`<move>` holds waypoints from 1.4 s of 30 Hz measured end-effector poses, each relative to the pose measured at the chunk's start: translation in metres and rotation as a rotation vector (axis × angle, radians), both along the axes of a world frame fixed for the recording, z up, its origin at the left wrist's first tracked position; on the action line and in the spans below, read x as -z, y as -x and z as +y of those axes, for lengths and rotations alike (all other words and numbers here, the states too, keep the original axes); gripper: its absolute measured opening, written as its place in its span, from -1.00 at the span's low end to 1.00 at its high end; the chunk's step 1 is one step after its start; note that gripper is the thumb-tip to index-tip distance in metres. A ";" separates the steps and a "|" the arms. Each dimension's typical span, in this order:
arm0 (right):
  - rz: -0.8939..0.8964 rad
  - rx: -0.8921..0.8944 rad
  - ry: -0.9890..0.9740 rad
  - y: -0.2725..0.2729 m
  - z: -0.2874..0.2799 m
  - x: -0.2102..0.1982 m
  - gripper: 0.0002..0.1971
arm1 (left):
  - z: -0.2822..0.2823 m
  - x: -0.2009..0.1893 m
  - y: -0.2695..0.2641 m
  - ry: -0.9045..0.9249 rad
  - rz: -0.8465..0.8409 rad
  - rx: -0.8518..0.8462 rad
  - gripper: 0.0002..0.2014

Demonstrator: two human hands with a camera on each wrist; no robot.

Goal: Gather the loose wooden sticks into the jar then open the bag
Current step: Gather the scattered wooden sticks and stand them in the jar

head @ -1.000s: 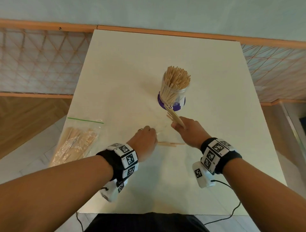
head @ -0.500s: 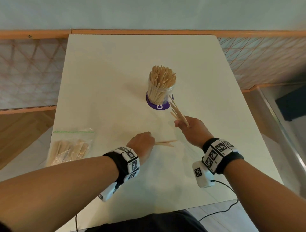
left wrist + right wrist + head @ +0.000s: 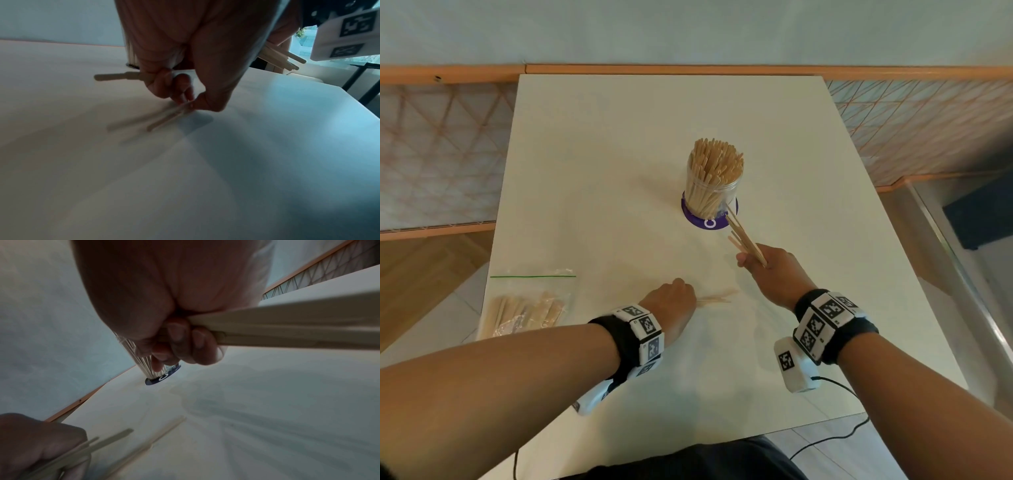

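the right hand (image 3: 774,270) has lifted its bundle of sticks (image 3: 744,238) away from the left hand (image 3: 671,305), toward the jar (image 3: 714,185)

Indoor room: white table (image 3: 619,171), wood-trimmed wall (image 3: 688,70).

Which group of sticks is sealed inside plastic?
The sticks in the bag at the table's left edge; the others stand in the jar or are held.

Jar (image 3: 714,192) behind loose sticks (image 3: 717,297); bag (image 3: 527,305) left.
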State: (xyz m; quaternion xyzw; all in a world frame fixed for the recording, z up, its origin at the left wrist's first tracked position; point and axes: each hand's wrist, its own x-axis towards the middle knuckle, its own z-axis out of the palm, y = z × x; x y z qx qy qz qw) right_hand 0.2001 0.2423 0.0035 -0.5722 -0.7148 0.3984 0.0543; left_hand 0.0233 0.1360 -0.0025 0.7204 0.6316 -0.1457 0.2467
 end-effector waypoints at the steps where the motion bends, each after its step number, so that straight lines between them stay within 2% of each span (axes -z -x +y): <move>1: 0.000 -0.002 0.000 0.001 0.000 0.001 -0.69 | -0.003 0.001 0.001 -0.005 -0.010 -0.002 -0.79; 6: -0.029 -0.026 0.020 0.006 -0.003 0.008 -0.70 | -0.004 0.003 0.008 0.008 -0.045 -0.078 -0.77; 15: -0.166 -0.168 0.091 0.007 -0.016 0.018 -0.66 | -0.005 0.002 -0.003 0.063 0.033 -0.164 -0.71; 20: -0.160 -0.131 0.101 0.003 -0.017 0.022 -0.65 | -0.009 0.007 0.007 0.035 -0.012 -0.166 -0.75; 24: -0.103 -0.065 0.092 0.004 -0.011 0.019 -0.66 | -0.002 0.002 0.022 0.047 -0.142 -0.341 -0.76; 27: 0.028 -0.010 0.085 0.012 -0.008 0.009 -0.65 | 0.009 -0.010 0.035 -0.022 -0.280 -0.480 -0.71; 31: 0.322 0.031 0.120 0.043 -0.010 -0.019 -0.62 | 0.027 -0.040 0.036 -0.037 -0.727 -0.703 -0.70; 33: 0.494 -0.003 0.140 0.063 -0.011 -0.034 -0.72 | 0.035 -0.054 0.029 -0.066 -0.851 -0.720 -0.72; 34: 0.562 0.024 0.150 0.072 -0.011 -0.040 -0.74 | 0.039 -0.058 0.026 -0.071 -0.899 -0.729 -0.74; 37: 0.669 0.176 0.144 0.089 -0.005 -0.047 -0.59 | 0.046 -0.065 0.025 -0.045 -1.002 -0.803 -0.71; 40: 0.674 0.248 0.128 0.101 -0.001 -0.047 -0.64 | 0.048 -0.068 0.029 -0.015 -1.102 -0.837 -0.73; 42: 0.705 0.293 0.158 0.107 0.000 -0.046 -0.67 | 0.049 -0.070 0.030 -0.106 -1.074 -0.868 -0.77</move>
